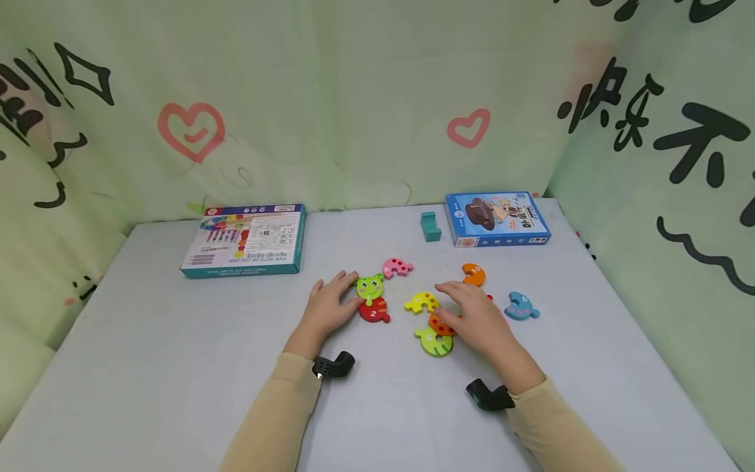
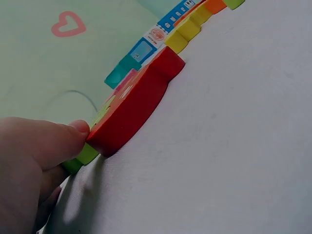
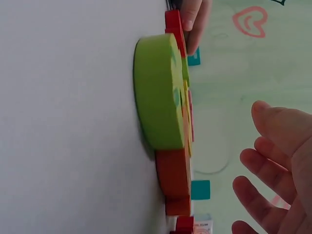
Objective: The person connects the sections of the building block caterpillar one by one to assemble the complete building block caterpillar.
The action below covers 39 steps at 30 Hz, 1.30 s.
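My left hand (image 1: pixel 330 305) holds the green frog-faced puzzle piece (image 1: pixel 369 288) by its left side, fingers at the top and thumb low down. Fitted below the face is a red puzzle piece (image 1: pixel 373 311) marked 2; in the left wrist view the thumb tip touches where the two meet. My right hand (image 1: pixel 476 316) hovers with spread fingers over loose pieces and holds nothing. Under or beside it lie a yellow piece (image 1: pixel 421 302), a red-spotted orange piece (image 1: pixel 439 325) and a light green striped piece (image 1: pixel 435 343). Another red piece is mostly hidden behind this hand.
A pink piece (image 1: pixel 396 267), an orange piece (image 1: pixel 474 274) and a blue piece (image 1: pixel 522 307) lie farther out on the white table (image 1: pixel 177 367). At the back are a flat teal-edged box (image 1: pixel 244 241), a blue box (image 1: pixel 497 219) and a small teal block (image 1: pixel 430 227). Green curtains surround the table.
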Motion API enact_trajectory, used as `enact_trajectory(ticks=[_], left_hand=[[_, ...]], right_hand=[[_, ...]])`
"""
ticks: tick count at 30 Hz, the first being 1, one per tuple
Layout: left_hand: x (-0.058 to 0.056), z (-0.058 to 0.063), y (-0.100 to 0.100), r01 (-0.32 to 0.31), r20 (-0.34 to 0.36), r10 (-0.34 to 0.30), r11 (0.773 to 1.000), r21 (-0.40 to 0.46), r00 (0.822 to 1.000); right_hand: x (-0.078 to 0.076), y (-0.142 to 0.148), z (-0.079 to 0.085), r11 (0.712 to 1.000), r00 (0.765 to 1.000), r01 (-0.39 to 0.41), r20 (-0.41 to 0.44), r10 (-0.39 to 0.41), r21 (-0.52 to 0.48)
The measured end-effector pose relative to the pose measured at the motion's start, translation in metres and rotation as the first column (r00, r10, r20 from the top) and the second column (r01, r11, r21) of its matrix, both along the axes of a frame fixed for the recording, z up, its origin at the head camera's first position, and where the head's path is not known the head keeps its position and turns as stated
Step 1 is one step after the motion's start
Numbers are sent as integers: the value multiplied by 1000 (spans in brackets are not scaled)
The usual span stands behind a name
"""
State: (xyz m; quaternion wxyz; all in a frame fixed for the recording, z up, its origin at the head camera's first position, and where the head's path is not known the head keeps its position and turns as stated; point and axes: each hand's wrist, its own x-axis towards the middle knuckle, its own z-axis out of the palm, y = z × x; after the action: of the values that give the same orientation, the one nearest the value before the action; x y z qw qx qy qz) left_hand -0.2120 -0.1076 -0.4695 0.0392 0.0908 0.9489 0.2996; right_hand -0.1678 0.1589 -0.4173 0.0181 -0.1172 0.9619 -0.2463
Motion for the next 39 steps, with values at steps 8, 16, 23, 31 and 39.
enact_trajectory(ticks=[8, 16, 23, 31, 39], left_hand=[[0, 1, 1, 1, -3, -1, 1000, -7, 1000], [-1, 1, 2, 3, -3, -3, 1000, -22, 1000], [-1, 1, 2, 5, -3, -5, 999, -32, 1000], [-1, 0, 2, -1, 1, 1, 1000, -30, 1000], [0, -1, 2, -5, -3, 5, 1000, -26, 1000]], right_hand=[[8, 22, -13, 996, 998, -30, 50, 26, 89], [6, 27, -20, 987, 998, -56, 41, 50, 149], [4, 27, -22, 986, 999, -44, 4, 43, 158], [5, 26, -22, 979, 999, -41, -7, 43, 202], [4, 27, -24, 981, 999, -25, -28, 31, 191]])
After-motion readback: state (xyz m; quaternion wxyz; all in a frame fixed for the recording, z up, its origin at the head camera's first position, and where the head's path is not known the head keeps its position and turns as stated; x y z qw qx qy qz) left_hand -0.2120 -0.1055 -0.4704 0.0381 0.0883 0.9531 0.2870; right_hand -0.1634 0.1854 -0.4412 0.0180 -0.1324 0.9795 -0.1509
